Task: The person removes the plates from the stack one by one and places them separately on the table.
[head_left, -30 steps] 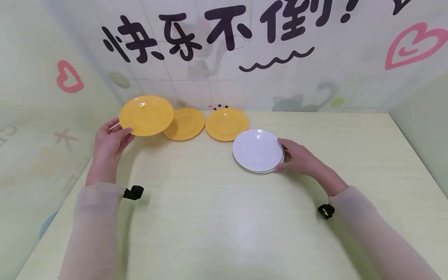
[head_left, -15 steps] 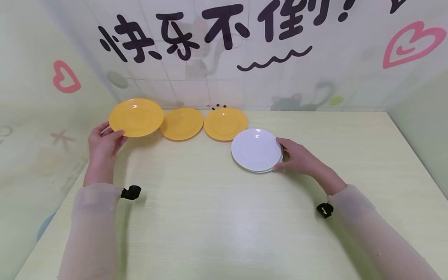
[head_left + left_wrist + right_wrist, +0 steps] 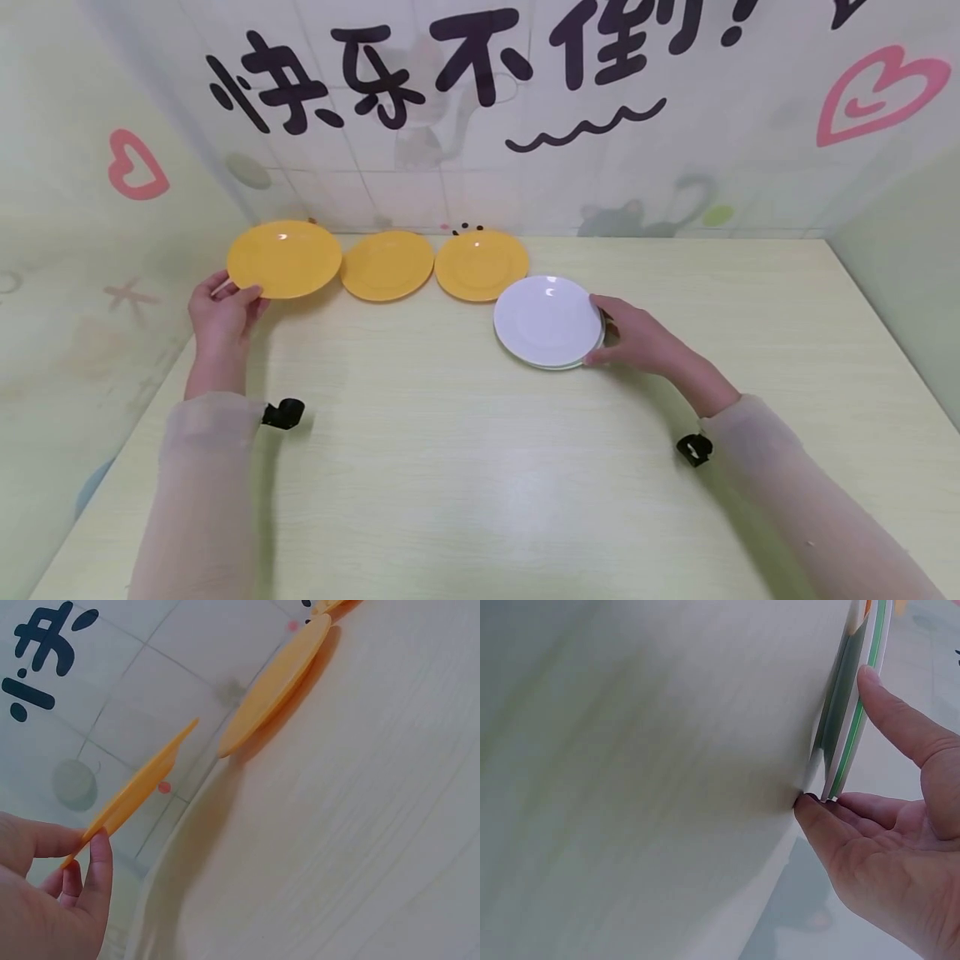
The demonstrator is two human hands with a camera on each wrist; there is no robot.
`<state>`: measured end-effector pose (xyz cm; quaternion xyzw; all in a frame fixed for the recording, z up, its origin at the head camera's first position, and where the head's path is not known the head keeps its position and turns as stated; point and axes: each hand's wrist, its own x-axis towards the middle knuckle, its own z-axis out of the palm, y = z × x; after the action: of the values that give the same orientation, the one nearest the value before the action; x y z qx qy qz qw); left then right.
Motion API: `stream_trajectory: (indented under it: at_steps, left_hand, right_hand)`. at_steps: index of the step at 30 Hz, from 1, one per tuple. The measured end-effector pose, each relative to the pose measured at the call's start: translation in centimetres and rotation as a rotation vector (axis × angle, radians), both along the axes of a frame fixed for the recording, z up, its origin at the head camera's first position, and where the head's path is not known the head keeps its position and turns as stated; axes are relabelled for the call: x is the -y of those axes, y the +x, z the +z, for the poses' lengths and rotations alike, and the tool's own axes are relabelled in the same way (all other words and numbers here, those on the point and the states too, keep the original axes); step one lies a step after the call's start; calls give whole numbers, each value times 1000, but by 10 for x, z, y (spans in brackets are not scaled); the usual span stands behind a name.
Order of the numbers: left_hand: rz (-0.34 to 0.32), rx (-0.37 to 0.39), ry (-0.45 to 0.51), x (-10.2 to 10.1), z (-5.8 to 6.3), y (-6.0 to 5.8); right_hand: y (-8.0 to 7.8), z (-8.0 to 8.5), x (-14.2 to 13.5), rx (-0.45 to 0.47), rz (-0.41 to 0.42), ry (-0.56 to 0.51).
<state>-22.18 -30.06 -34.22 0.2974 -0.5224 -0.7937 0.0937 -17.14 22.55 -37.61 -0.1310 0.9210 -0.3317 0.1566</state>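
In the head view my left hand (image 3: 225, 321) holds a yellow plate (image 3: 285, 260) by its near-left rim, thumb on top and fingers below. In the left wrist view this yellow plate (image 3: 135, 791) is pinched and stands clear of the table. To its right lie two more yellow plates, one in the middle (image 3: 387, 267) and one farther right (image 3: 482, 267). My right hand (image 3: 637, 337) grips the right rim of a small stack of plates, a white plate (image 3: 547, 321) on top. A green edge (image 3: 855, 724) shows between white edges in the right wrist view. Whether the stack touches the table is unclear.
The pale wooden table (image 3: 450, 467) meets a printed back wall (image 3: 480, 183) just behind the yellow plates. A side wall (image 3: 97, 333) stands close to my left hand, and another (image 3: 900, 217) rises at the right.
My left hand has moved the held yellow plate left and down, away from the middle yellow plate. The right hand and its stack stay about where they were.
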Motion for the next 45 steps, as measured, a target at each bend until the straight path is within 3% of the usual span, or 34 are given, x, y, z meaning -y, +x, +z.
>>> stream_trajectory:
  at_steps: [16,31,45]
  left_hand:
    - [68,63,-52,1,-11,-2]
    - [85,49,-40,5,-20,-4]
    - [43,88,-29,6,-23,-3]
  right_hand:
    - [0,0,-1,-6,3,-6]
    - [-2,0,-1,3,-1,9]
    - [-1,-1,0,5,-4,12]
